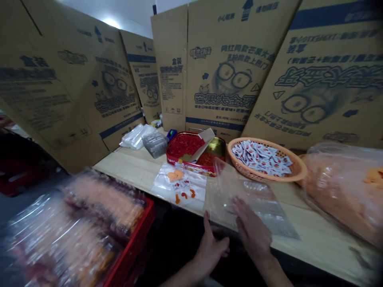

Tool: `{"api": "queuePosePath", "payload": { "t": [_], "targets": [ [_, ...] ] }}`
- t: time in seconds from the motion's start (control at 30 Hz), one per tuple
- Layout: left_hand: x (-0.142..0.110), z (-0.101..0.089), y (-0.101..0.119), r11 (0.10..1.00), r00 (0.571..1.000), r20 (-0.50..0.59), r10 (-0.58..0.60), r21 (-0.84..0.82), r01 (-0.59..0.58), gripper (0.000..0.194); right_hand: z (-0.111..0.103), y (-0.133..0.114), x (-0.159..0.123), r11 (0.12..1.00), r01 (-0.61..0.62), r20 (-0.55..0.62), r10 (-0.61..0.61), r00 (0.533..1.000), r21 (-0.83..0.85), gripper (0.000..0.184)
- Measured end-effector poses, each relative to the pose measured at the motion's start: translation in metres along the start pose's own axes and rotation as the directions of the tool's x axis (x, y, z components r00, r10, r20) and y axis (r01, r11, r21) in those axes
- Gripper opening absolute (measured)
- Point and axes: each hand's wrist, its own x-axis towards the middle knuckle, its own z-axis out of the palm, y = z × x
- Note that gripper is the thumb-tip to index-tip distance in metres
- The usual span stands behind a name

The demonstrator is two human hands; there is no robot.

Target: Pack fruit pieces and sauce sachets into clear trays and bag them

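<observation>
The light, slippery clear plastic bag (248, 203) is touched by the open right hand (250, 231); the left hand's (211, 253) grip cannot be told.

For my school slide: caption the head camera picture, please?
Left hand and right hand at a clear plastic bag on a wooden table.

Large flat tan cardboard carton sheets (227, 67) lean along the back edge of the pale wooden tabletop (119, 163) — a white ceiling (89, 12) glowing above.
</observation>
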Motion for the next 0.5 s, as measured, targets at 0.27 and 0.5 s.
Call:
{"api": "queuePosePath", "payload": {
  "t": [0.27, 0.5],
  "targets": [
    [-0.008, -0.061, 0.002, 0.996, 0.994, -0.105, 0.029, -0.08, -0.038, 0.102, 0.083, -0.036, 0.062, 0.861, 0.387, 0.163, -0.456, 0.875, 0.331, 0.048],
    [-0.036, -0.09, 0.076, 0.972, 0.98, -0.187, 0.06, -0.212, -0.1, 0.052, 0.06, -0.04, 0.058, 0.852, 0.407, 0.182, -0.481, 0.858, 0.33, 0.051]
  ]
}}
